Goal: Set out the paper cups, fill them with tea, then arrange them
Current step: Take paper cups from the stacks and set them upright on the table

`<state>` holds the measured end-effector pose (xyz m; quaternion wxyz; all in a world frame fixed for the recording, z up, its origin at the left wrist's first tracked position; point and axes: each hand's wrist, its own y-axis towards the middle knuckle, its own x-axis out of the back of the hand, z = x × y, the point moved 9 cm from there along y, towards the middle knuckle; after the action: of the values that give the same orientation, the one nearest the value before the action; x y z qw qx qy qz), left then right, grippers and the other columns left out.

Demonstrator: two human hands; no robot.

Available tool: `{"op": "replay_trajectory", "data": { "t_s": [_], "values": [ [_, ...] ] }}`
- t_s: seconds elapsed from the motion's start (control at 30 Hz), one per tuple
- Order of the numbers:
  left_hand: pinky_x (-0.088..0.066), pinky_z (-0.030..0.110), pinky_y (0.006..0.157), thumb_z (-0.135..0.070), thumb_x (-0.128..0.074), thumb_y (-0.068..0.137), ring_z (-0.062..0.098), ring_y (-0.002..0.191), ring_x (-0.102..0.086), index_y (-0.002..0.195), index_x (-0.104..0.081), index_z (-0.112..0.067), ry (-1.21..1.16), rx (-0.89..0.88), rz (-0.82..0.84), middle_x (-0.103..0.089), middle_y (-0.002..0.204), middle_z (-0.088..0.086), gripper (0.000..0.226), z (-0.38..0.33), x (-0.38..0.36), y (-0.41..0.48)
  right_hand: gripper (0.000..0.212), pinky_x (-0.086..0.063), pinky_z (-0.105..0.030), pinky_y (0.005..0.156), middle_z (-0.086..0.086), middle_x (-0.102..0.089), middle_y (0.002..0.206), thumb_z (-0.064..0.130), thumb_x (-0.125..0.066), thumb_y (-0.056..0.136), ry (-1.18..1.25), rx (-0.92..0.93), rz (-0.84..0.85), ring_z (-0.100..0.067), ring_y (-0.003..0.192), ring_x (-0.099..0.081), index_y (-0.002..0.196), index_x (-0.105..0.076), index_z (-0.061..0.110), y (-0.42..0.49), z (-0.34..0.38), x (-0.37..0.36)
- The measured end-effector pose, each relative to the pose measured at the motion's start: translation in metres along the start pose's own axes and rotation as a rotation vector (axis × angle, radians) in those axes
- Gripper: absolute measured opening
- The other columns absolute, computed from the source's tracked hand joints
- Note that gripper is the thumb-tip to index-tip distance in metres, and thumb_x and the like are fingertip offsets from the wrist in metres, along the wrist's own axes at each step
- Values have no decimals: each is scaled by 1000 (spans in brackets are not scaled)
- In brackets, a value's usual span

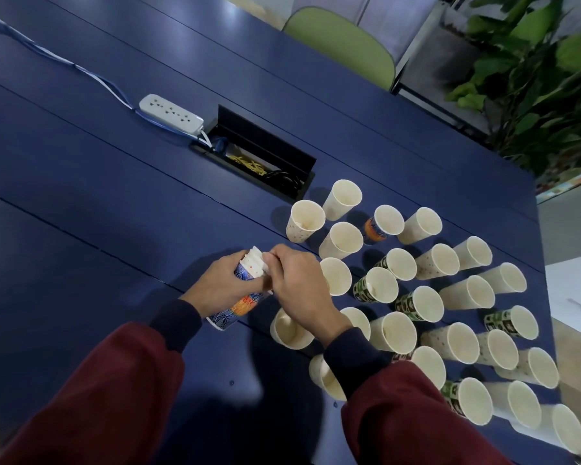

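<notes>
My left hand (222,285) grips a short stack of nested paper cups (239,307), the outer one blue and orange, tilted above the dark blue table (98,182). My right hand (299,286) pinches the white rim of the top cup at the stack's upper end. To the right, several empty paper cups (426,303) stand upright in rough rows, some plain cream, some speckled, some with green and black print, one blue and orange (384,224). Two cups sit partly hidden under my right wrist.
A white power strip (171,113) with a blue and white cable lies at the back left. Beside it an open black cable box (265,156) is set into the table. A green chair (346,45) and leafy plants (534,82) stand beyond the far edge.
</notes>
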<state>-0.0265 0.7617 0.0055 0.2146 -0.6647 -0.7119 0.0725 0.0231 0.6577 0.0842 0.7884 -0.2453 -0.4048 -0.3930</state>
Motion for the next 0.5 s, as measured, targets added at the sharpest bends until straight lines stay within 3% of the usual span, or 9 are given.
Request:
{"op": "replay_trajectory", "data": {
  "t_s": [0.17, 0.27, 0.43, 0.5],
  "values": [
    [-59, 41, 76, -38, -87, 71, 17, 77, -72, 93, -64, -23, 13, 14, -8, -74, 87, -2, 35, 2, 7, -6, 27, -33, -35, 64, -4, -59, 72, 26, -46, 106, 26, -25, -134, -27, 68, -54, 82, -51, 16, 4, -1, 22],
    [-61, 41, 79, -39, -88, 71, 15, 80, -72, 97, -65, -26, -7, 35, -50, -74, 90, -3, 38, 21, 15, -15, 30, -49, -43, 65, -5, -63, 70, 32, -39, 108, 20, -83, -183, -27, 65, -61, 88, -53, 15, 13, -14, 44],
    [-59, 41, 82, -43, -93, 63, 14, 91, -68, 109, -58, -35, -44, 1, -368, -68, 99, -10, 58, 32, 53, -25, 28, -54, -25, 66, -5, -67, 76, 32, -39, 109, 127, -210, -211, -10, 60, -65, 107, -61, 15, 8, -25, 57],
    [-57, 41, 84, -39, -93, 64, 14, 96, -64, 114, -54, -33, -21, -57, -512, -64, 103, -14, 64, 20, 71, -27, 27, -58, -34, 69, -8, -68, 75, 30, -40, 108, 221, -236, -229, -10, 57, -66, 105, -62, 13, 0, -29, 54]
  ]
}}
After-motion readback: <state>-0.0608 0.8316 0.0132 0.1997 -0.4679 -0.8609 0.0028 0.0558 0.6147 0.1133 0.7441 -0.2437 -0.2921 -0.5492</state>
